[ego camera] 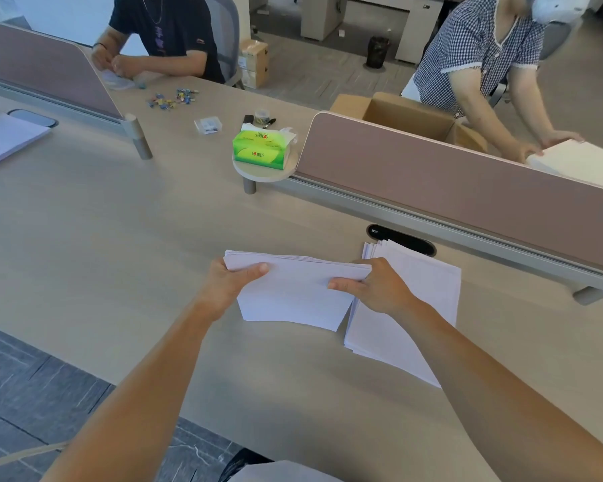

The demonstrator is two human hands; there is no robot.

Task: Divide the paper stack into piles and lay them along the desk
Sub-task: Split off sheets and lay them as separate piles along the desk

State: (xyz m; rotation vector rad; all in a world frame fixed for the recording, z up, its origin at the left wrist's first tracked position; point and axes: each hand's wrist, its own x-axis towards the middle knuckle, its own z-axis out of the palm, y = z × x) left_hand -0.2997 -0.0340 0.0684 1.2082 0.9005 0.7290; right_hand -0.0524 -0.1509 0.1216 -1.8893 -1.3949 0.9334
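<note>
A pale wood-grain desk [126, 238] with mauve dividers [467, 189] spans an open office. A white stack [418, 300] lies flat beside the cable port, long axis running away from the person. The left hand [228, 285] and right hand [376, 287] pinch a thinner sheaf [293, 293] by its ends, thumbs on top, long axis left-right, just left of the stack.

The right hand [380, 287] hides part of the paper stack [415, 307] beneath.
</note>
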